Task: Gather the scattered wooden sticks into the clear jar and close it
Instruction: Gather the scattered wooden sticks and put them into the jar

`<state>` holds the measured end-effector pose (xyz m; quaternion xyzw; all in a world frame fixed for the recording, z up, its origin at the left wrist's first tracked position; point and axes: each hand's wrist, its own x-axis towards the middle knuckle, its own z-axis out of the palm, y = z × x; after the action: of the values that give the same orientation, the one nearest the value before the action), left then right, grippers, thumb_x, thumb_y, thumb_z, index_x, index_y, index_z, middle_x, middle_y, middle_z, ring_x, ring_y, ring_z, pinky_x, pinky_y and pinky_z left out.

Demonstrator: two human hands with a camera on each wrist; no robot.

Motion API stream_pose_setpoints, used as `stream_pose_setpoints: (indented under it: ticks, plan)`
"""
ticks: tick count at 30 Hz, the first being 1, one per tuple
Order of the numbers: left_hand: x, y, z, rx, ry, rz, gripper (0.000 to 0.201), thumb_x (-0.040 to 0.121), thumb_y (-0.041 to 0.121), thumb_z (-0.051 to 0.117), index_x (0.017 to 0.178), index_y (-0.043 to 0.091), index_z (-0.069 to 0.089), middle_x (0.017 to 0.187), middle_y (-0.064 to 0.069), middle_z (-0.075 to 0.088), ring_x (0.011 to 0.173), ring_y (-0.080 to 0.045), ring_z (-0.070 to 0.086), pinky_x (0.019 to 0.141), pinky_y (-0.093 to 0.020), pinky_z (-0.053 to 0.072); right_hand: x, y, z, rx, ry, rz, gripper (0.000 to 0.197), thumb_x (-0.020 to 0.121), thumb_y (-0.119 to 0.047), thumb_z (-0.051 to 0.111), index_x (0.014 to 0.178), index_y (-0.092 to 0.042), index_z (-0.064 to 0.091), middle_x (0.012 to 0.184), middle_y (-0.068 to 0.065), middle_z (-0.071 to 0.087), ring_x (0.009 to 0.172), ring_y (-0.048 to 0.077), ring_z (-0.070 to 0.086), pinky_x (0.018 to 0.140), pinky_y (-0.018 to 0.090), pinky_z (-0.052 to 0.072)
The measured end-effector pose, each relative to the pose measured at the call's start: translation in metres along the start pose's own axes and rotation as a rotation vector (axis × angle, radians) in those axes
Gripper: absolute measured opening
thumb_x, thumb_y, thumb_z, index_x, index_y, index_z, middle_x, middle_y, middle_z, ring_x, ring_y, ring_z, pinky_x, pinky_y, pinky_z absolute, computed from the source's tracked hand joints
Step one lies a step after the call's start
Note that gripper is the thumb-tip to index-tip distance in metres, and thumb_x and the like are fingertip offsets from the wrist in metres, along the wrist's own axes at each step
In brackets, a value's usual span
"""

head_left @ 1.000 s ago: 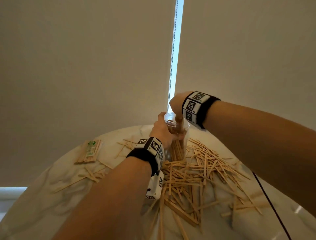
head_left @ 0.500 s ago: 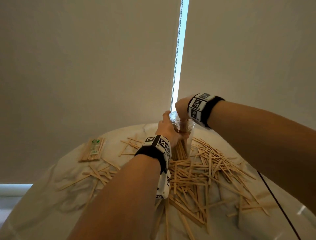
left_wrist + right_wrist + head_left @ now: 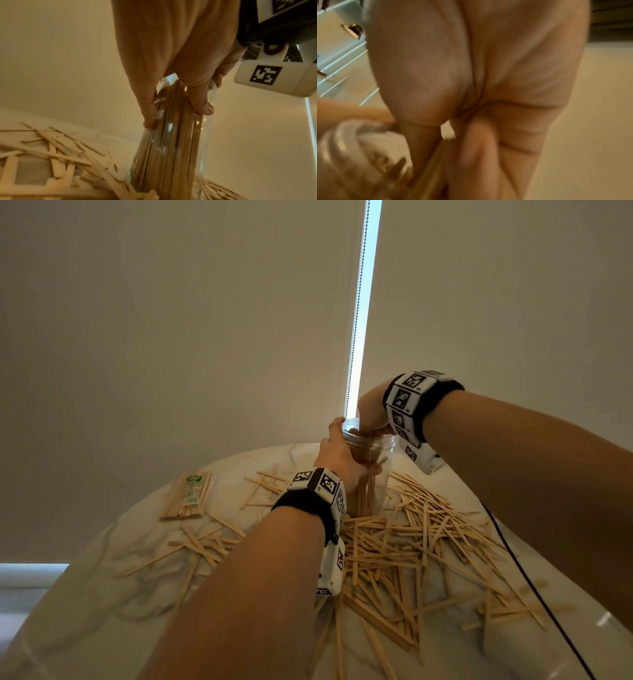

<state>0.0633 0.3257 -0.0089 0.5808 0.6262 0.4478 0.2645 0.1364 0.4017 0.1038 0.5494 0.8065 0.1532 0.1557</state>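
A tall clear jar (image 3: 383, 474) stands upright on the marble table (image 3: 102, 594), packed with upright wooden sticks (image 3: 168, 155). My left hand (image 3: 346, 460) grips the jar's upper wall; the left wrist view shows its fingers (image 3: 149, 111) and thumb on either side of the jar (image 3: 204, 135). My right hand (image 3: 371, 429) is at the jar's mouth, fingers pointing down inside the rim. In the blurred right wrist view it (image 3: 447, 155) pinches a few sticks (image 3: 428, 178) beside the jar rim (image 3: 339, 138). Many loose sticks (image 3: 421, 542) lie scattered around the jar's base.
A wrapped bundle of sticks (image 3: 190, 496) with a green label lies at the table's far left. A black cable (image 3: 534, 594) runs down across the right side. A wall with a window blind and its bead chain (image 3: 358, 320) stand close behind the jar. No lid is in view.
My right hand has sunk lower, taking its sticks down into the jar until the fingers reach the rim. The left hand keeps its hold on the jar.
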Motion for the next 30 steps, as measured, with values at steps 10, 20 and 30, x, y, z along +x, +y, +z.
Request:
stream_pose_setpoints:
  ticks: [10,20,30]
  plan:
    - [-0.004,0.002,-0.002,0.043,0.0,0.005,0.113,0.073,0.023,0.087,0.154,0.03,0.009,0.141,-0.009,0.044,0.127,-0.029,0.049,0.101,-0.038,0.044,-0.006,0.002,0.001,0.237,-0.015,-0.03,0.024,0.091,-0.028,0.062,0.077,-0.009,0.063,0.072,0.004,0.063,0.062,0.015,0.056,0.068,0.025,0.046]
    - [-0.024,0.019,-0.02,0.156,-0.104,-0.153,0.128,0.077,0.033,0.083,0.156,0.017,-0.017,0.152,-0.017,0.042,0.134,-0.032,0.047,0.106,-0.04,0.041,-0.072,0.015,0.002,0.534,0.336,-0.062,0.031,0.097,-0.031,0.053,0.103,-0.009,0.074,0.102,0.004,0.073,0.094,0.023,0.069,0.085,0.033,0.056]
    - [-0.131,-0.001,-0.086,1.022,-0.208,-0.206,0.058,0.089,0.055,0.063,0.118,0.004,0.064,0.112,-0.009,0.068,0.102,-0.025,0.063,0.076,-0.029,0.046,-0.196,-0.018,0.077,0.564,-0.237,-0.01,0.052,0.097,-0.059,0.049,0.083,-0.01,0.063,0.07,0.002,0.067,0.06,0.016,0.064,0.071,0.029,0.058]
